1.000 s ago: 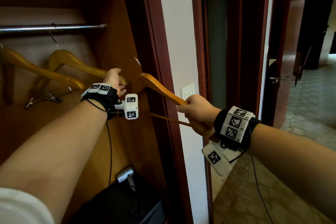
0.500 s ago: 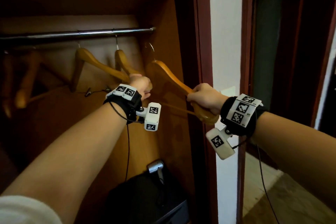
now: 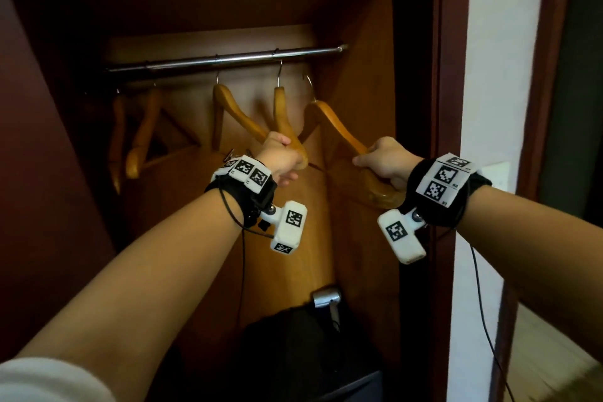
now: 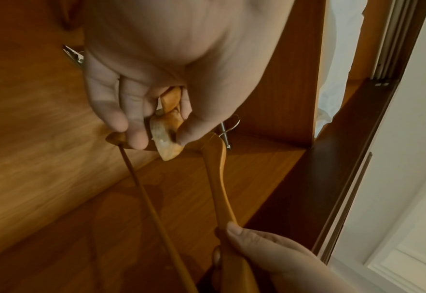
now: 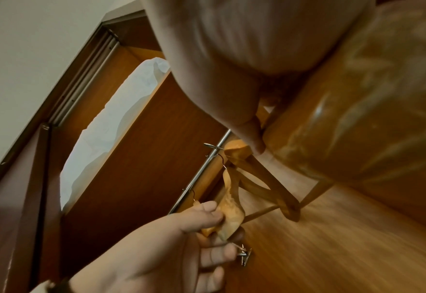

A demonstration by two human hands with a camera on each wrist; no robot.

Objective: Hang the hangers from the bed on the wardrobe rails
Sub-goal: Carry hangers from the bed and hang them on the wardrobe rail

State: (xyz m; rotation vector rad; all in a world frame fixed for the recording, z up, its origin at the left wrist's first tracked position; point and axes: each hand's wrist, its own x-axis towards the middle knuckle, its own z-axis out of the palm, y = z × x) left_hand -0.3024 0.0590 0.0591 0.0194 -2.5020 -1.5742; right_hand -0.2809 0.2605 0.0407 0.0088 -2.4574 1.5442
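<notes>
wardrobe rail bore four wooden hangers; left hand gripped two hung hangers' ends, right hand clasped unhung hanger below rail.

Both bare forearms wore black wrist straps topped with white blocks printed with black square markers. A white marker-tagged camera pod hung under each wrist, trailing a thin black cable. At the lower left of the frame showed a white sleeve.

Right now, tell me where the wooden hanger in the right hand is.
In the head view, the wooden hanger sits at the wardrobe's right end, its hook just below the metal rail, right of the hung hangers, with the right hand gripping its lower arm.
</notes>
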